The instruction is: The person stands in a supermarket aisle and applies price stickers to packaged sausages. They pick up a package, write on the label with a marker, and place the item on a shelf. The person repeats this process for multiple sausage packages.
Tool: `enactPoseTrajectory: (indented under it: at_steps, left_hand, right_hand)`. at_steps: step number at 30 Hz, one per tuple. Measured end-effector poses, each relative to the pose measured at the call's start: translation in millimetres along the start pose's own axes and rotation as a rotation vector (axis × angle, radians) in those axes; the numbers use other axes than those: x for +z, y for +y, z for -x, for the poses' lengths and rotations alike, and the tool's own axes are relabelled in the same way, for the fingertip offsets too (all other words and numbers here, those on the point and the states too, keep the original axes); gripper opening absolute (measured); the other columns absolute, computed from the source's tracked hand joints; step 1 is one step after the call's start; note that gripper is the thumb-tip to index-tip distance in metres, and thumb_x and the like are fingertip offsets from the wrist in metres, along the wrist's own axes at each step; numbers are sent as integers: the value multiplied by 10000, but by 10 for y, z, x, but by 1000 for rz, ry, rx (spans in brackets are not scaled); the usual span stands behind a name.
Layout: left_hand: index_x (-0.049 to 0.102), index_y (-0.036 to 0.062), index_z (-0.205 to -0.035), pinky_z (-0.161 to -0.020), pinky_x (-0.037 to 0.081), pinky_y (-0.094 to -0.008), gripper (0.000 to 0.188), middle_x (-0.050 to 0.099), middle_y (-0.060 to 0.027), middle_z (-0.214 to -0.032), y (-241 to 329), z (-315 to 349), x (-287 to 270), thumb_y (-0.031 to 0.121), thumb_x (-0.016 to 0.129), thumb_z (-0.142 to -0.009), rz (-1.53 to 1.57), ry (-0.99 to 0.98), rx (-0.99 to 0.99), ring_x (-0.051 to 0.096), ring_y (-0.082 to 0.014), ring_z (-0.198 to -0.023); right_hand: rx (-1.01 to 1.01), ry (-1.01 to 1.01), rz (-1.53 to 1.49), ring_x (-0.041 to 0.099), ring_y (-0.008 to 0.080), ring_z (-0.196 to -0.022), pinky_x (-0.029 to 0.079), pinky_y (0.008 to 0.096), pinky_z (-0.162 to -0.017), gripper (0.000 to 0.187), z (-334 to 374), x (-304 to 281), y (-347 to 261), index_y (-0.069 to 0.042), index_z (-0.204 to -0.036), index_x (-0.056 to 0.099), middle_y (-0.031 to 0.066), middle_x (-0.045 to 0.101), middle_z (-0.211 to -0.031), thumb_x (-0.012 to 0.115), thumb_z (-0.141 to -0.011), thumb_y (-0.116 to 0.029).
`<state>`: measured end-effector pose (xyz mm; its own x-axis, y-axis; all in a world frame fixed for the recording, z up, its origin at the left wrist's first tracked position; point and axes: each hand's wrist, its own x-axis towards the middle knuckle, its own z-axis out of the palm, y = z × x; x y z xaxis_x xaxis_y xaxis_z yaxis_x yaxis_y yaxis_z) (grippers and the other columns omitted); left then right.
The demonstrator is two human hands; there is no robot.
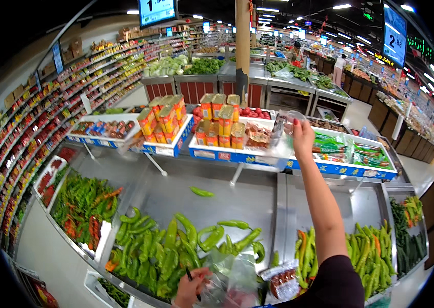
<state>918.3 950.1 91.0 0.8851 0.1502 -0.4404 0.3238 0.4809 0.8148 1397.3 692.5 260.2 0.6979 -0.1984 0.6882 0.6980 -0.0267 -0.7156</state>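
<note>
My left hand (190,288) is closed around a thin black pen (189,274), low in front of me. Beside its fingers is a clear plastic bag (237,277); I cannot tell whether the hand grips the bag too. Green peppers (163,254) lie heaped around and beyond it. My right arm reaches out over the stall to the raised shelf. There my right hand (303,137) has its fingers closed on a clear plastic package (282,134), whose contents are too blurred to name. A clear packet of reddish-brown food (283,282) lies near my right sleeve.
Stacked orange cans (166,119), dark-wrapped packs (105,128) and green packets (330,145) fill blue-edged trays on the raised shelf. More peppers lie in bins (366,249) at right. A wooden pillar (242,49) rises behind. Stocked shelves (83,82) line the left.
</note>
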Motion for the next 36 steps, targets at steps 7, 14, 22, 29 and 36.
enactPoseTrajectory:
  at_steps: [7, 14, 22, 29, 36]
  left_hand:
    - [516, 4, -1289, -513, 313, -172, 497, 596, -106, -1258, 298, -15, 882, 403, 465, -995, 411, -481, 51, 624, -138, -960]
    - [578, 107, -1150, -437, 278, -193, 228, 629, 27, -944, -309, 197, 191, 195, 588, -939, 692, -328, -86, 437, -29, -598]
    - [539, 93, -1213, -408, 243, -158, 331, 610, 33, -948, -2, 464, -79, 116, 623, -893, 337, -377, 142, 450, 11, -608]
    - [489, 76, -1331, -406, 236, -149, 516, 620, 47, -994, 101, 648, -163, 111, 662, -846, 128, -420, 173, 499, 32, -692]
    - [325, 21, -1460, -792, 391, -224, 774, 534, -42, -1294, 56, 895, 93, 56, 706, -788, -46, -565, 218, 521, -83, -1040]
  right_hand:
    - [598, -93, -793, 629, 243, -1067, 526, 353, -922, 266, 2328, -446, -1684, 2, -1178, 553, 168, 625, -1192, 516, -987, -179]
    - [934, -71, -857, 581, 377, -1139, 532, 447, -937, 99, 4167, -855, -2163, -44, -949, 616, 211, 545, -1302, 609, -931, -141]
    - [1147, -182, -899, 632, 283, -1063, 564, 410, -879, 310, 4864, -1026, -2391, -2, -1192, 561, 210, 602, -1216, 625, -912, -121]
    - [998, -334, -361, 633, 154, -979, 499, 269, -845, 421, 4803, -1044, -2587, 13, -1242, 528, 113, 650, -1127, 683, -858, -64]
    - [851, -273, -401, 600, 130, -959, 478, 266, -844, 470, 4560, -883, -2736, 19, -1292, 481, 97, 640, -1102, 673, -880, -102]
